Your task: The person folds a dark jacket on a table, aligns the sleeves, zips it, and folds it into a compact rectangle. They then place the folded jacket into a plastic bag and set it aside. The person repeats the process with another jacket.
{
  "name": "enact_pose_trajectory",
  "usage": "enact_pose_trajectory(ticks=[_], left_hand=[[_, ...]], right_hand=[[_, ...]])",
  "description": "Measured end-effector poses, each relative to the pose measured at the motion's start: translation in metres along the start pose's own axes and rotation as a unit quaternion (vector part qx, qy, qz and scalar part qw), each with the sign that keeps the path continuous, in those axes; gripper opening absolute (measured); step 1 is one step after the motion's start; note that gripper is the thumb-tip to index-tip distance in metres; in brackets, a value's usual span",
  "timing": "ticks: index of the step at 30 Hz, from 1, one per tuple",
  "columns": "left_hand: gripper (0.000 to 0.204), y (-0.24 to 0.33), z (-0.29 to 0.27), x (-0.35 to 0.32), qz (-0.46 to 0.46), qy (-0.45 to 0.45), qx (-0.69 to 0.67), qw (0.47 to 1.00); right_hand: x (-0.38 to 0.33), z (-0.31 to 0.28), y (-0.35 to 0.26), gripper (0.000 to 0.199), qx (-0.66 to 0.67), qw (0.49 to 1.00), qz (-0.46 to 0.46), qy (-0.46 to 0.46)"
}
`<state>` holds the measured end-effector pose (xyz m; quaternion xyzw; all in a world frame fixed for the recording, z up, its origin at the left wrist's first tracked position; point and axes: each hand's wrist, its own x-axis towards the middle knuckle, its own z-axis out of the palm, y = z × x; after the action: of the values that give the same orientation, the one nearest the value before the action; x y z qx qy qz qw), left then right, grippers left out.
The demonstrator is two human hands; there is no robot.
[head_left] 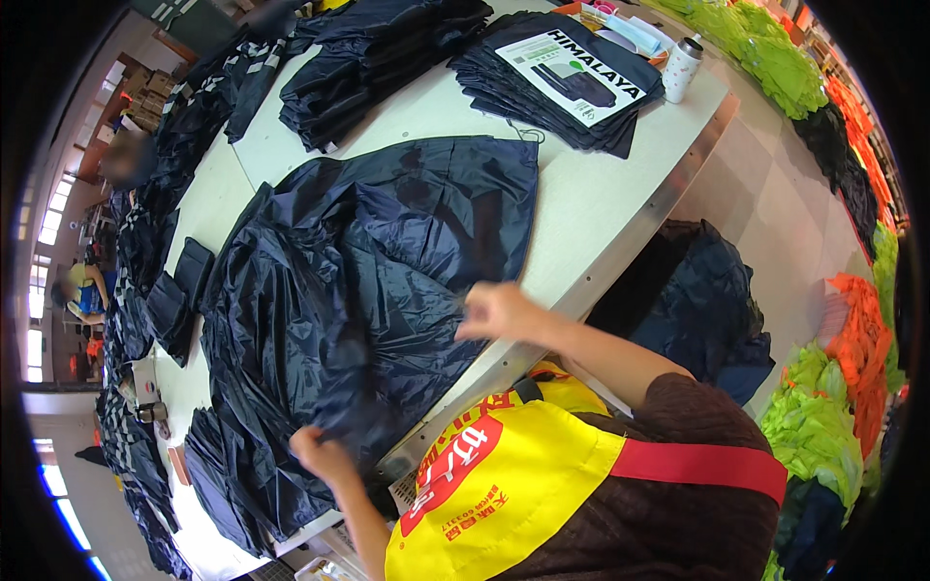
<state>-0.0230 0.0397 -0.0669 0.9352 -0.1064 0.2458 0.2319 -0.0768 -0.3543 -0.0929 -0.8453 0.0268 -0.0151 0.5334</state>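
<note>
A shiny dark navy jacket [378, 242] lies spread and creased over the white table in front of me. My left hand [318, 453] is closed on its lower near part, where the fabric is smeared by motion. Farther right, my right hand [492, 312] is pinched closed at the jacket's near edge; the fingertips are partly hidden, with dark cloth right against them. A folded dark piece of cloth [180, 300] lies just left of the jacket.
Stacked packed dark garments [557, 82] stand at the table's far right beside a white bottle [683, 70]. More dark garments [383, 68] pile up at the back. The metal-edged table [620, 208] borders me; dark clothing [693, 300] heaps to my right. Another person [85, 289] is far left.
</note>
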Motion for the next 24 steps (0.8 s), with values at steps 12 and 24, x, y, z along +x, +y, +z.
enact_pose_trajectory(ticks=[12, 24], left_hand=[[0.037, -0.287, -0.145, -0.025, -0.413, -0.256, 0.16, 0.859], [0.055, 0.003, 0.045, 0.173, -0.046, -0.044, 0.056, 0.996]], right_hand=[[0.082, -0.168, 0.144, 0.079, -0.233, 0.941, 0.05, 0.241], [-0.014, 0.211, -0.025, 0.04, 0.065, 0.908, -0.188, -0.369]])
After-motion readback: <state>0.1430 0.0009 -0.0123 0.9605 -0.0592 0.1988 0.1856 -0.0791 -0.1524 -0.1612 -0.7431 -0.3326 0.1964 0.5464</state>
